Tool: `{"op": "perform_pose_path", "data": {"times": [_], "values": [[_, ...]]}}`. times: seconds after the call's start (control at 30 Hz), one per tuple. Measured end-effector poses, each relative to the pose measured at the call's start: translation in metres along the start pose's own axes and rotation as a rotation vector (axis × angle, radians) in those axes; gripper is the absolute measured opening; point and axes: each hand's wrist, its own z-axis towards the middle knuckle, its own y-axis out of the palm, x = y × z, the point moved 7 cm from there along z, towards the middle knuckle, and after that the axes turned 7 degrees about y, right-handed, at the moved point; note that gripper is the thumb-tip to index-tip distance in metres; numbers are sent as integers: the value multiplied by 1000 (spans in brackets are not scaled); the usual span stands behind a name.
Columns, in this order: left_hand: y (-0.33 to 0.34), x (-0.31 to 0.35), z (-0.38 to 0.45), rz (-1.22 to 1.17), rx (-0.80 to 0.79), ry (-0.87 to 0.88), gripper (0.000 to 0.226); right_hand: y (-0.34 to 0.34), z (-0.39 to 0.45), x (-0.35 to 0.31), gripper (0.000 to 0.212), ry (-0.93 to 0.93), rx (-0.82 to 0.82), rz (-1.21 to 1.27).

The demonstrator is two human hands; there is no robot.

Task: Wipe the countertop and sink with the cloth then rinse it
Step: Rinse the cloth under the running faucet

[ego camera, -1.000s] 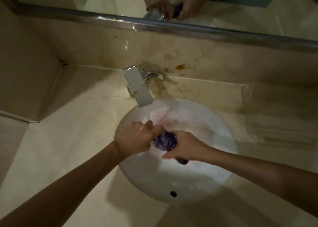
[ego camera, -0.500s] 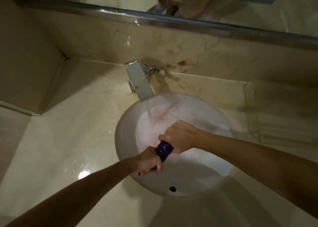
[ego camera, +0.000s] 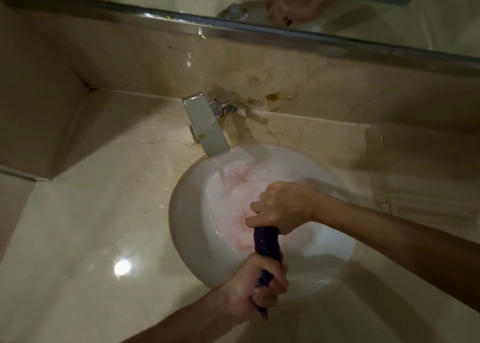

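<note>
One beige marble countertop (ego camera: pixel 85 225) fills the lower view, veined and glossy, with a bright light reflection on its left part. One mirror (ego camera: pixel 428 23) with a metal lower edge runs across the top, above a marble backsplash (ego camera: pixel 259 72) bearing brown stains near the tap. One round white sink (ego camera: pixel 192 241) is set into the countertop; pink-tinted water and foam lie in its bowl. One square chrome faucet (ego camera: pixel 207 129) stands at the sink's far rim, and a stream of water falls from its spout into the bowl. Two bare forearms enter, one from the lower edge and one from the right edge. One purple cloth (ego camera: pixel 267 244), twisted into a tight roll, is held over the near part of the sink, spanning between two hands. The right hand (ego camera: pixel 283 207) is clenched around the cloth's upper end, knuckles up, wrist bent toward the bowl. The left hand (ego camera: pixel 254 290) is clenched around the cloth's lower end at the sink's near rim, fingers wrapped over the roll, a short purple tail showing below the fist. The hands are near each other but not touching.
</note>
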Motion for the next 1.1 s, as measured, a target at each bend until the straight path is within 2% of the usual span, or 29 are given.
{"op": "perform_pose_path", "data": {"times": [0.2, 0.37, 0.43, 0.53, 0.63, 0.67, 0.73, 0.77, 0.8, 0.83, 0.9, 0.93, 1.0, 1.1], "values": [[11, 20, -18, -129, 29, 155, 28, -16, -2, 5, 17, 181, 309, 9], [-7, 22, -19, -71, 93, 164, 26, -10, -9, 0, 19, 402, 484, -19], [-18, 22, -18, 6, 105, 155, 24, -2, -10, -2, 24, 470, 494, -19], [-40, 25, -14, 250, 174, 160, 22, 14, -9, -2, 32, 559, 380, 19], [-63, 53, -13, 689, 322, 189, 20, 22, -12, 6, 55, 808, 137, 174], [-68, 65, -15, 814, 354, 210, 19, 24, -13, 9, 70, 857, 26, 257], [-73, 80, -23, 976, 384, 251, 24, 22, -21, 18, 114, 951, -192, 537], [-74, 86, -27, 1016, 390, 273, 26, 13, -26, 26, 124, 1008, -219, 686], [-77, 91, -32, 1043, 398, 300, 27, 0, -28, 41, 123, 1072, -139, 803], [-80, 95, -35, 1063, 406, 326, 28, -15, -29, 57, 113, 1142, 24, 901], [-84, 102, -41, 1090, 416, 359, 29, -36, -20, 88, 81, 1230, 378, 1098], [-86, 103, -43, 1101, 421, 366, 29, -41, -9, 98, 67, 1241, 481, 1174], [-84, 106, -47, 1096, 429, 392, 33, -45, 19, 112, 52, 1278, 588, 1239], [-82, 108, -53, 975, 426, 416, 30, -54, 41, 115, 40, 1354, 665, 1141]]}}
